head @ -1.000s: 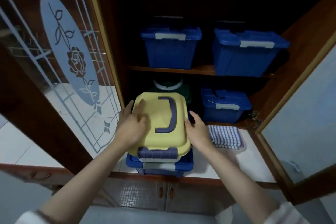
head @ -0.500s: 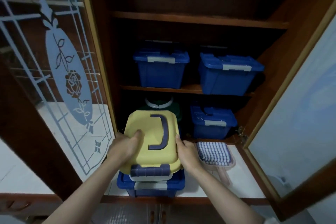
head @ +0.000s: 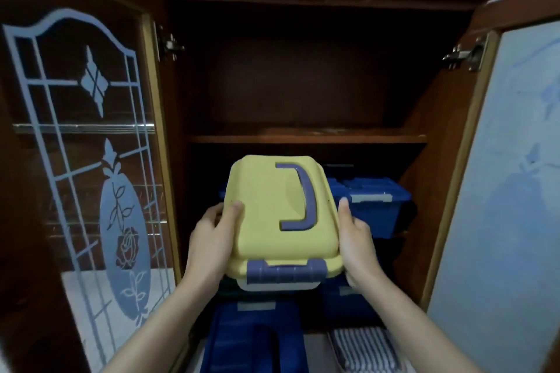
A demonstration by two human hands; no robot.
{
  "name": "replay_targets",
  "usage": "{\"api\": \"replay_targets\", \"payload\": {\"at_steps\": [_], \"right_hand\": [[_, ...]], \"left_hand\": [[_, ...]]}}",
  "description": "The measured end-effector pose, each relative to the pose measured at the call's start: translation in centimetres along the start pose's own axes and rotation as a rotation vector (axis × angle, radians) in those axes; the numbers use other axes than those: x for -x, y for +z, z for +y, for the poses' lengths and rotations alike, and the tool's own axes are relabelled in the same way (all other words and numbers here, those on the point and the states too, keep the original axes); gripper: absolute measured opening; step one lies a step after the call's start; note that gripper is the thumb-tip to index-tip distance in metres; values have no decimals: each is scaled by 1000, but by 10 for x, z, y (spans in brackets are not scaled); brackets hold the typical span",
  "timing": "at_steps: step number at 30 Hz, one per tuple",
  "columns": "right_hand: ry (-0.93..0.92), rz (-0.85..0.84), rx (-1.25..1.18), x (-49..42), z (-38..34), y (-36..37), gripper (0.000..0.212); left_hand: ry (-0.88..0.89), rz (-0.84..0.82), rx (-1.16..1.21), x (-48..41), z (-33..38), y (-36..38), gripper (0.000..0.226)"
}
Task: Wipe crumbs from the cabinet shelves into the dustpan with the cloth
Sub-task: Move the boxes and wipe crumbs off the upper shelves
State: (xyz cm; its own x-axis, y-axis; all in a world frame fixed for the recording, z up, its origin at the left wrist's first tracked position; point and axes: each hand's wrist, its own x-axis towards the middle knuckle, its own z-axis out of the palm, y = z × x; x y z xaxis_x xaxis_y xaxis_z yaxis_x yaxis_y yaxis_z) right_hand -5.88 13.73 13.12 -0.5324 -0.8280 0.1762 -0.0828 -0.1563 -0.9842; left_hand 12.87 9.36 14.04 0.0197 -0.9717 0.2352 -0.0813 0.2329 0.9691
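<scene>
- Head view: left hand (head: 209,239) and right hand (head: 357,239) grasp opposite sides of the yellow-lidded box (head: 281,215), held before the open cabinet, below the upper shelf (head: 306,139).
- Striped cloth (head: 363,348) lies lower right, beside a blue bin (head: 251,339), apart from both hands.

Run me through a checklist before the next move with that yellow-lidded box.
1. Grip: left hand and right hand hold opposite sides of the yellow-lidded box: ok.
2. Purple front latch looks closed over the lid: ok.
3. Left glass door and right door swung open: ok.
4. Upper shelf free of boxes where visible: ok.
5. A hand free for the striped cloth at lower right: not ok, both are busy.
6. Dustpan located: cannot tell.
</scene>
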Motion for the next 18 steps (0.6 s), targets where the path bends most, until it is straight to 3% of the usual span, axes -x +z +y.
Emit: {"api": "replay_targets", "payload": {"at_steps": [5, 11, 15, 18], "right_hand": [[-88, 45, -68, -32, -71, 5, 54], [-81, 58, -120, -83, -128, 24, 50], [-109, -59, 21, -114, -153, 35, 49], [-141, -180, 112, -132, -165, 42, 65]], "left_hand": [[158, 0, 286, -27, 63, 2, 44], [341, -37, 348, -68, 109, 14, 48], [397, -32, 317, -104, 121, 18, 49], [411, -49, 281, -129, 127, 19, 55]]}}
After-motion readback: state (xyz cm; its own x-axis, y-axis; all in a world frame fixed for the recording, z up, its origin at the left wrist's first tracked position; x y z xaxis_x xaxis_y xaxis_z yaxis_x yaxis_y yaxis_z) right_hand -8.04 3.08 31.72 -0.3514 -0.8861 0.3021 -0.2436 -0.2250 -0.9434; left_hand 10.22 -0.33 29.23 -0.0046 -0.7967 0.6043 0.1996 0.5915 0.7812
